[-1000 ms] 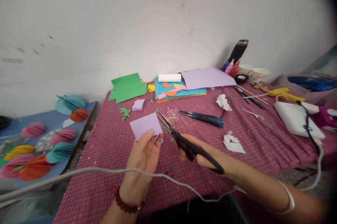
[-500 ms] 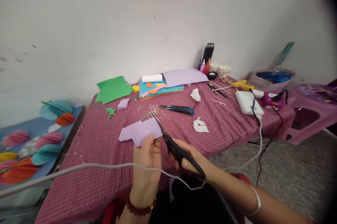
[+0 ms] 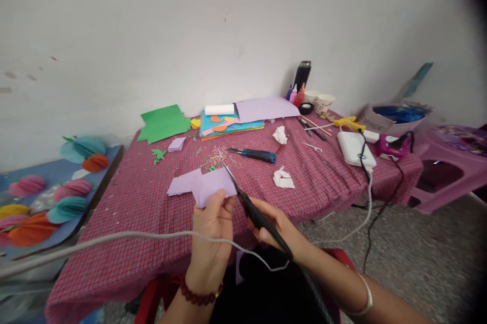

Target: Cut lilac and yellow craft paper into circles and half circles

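Observation:
Between the thumb and fingers of my left hand [image 3: 216, 217] is a piece of light purple paper [image 3: 212, 185], held up above the table edge. My right hand [image 3: 272, 225] grips black-handled scissors [image 3: 261, 220] by the handles. Their blades lie along the right edge of that paper and point away from me, looking nearly closed. Just left of it, more purple paper pieces [image 3: 183, 183] lie on the checked tablecloth [image 3: 144, 212]. A small stack of purple paper [image 3: 176, 144] sits further back. Whether the blades grip the paper is hard to see.
A blue utility knife [image 3: 253, 154] lies beyond the scissors, beside colourful scraps and crumpled tissue [image 3: 283, 178]. Green sheets [image 3: 165, 123] are at the back left. A white power bank [image 3: 355, 149] stands at right. A pale cable [image 3: 152, 235] crosses in front of my left wrist.
The scissors' handles have come closer together and the blades look more closed along the paper's edge. The left hand still holds the paper. The whole view has shifted slightly.

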`<state>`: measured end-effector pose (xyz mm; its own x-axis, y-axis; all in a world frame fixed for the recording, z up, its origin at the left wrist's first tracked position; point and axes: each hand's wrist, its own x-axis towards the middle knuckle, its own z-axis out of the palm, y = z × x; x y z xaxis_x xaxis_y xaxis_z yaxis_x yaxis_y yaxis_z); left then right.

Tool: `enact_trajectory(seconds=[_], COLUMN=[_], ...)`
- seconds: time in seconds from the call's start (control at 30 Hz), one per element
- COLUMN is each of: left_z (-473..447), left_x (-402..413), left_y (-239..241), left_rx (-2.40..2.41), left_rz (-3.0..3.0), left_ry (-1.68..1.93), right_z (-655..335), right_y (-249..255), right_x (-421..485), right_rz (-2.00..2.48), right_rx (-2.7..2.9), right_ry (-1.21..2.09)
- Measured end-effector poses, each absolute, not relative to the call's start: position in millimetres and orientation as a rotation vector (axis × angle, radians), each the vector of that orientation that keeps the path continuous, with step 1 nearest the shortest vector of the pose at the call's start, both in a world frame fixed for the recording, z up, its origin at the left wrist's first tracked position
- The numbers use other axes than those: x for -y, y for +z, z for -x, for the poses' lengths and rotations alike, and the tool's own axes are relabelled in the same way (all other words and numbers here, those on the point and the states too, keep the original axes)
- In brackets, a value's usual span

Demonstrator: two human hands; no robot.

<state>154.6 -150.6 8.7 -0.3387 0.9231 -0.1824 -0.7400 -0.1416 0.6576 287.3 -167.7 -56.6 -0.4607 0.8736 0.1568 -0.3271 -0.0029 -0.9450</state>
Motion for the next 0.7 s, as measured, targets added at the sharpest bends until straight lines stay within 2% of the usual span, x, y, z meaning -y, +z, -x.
enact_trajectory(seconds=[0.7], left_z=[-159.3], left_x=[157.3], left_y=[11.8], left_rx=[-0.780], left_rz=[-0.359], left_ry=[1.770], right_z=[-290.7], right_y=[-52.6], right_x=[177.4], right_rz=[0.642], right_rx=[1.313], right_ry=[1.611])
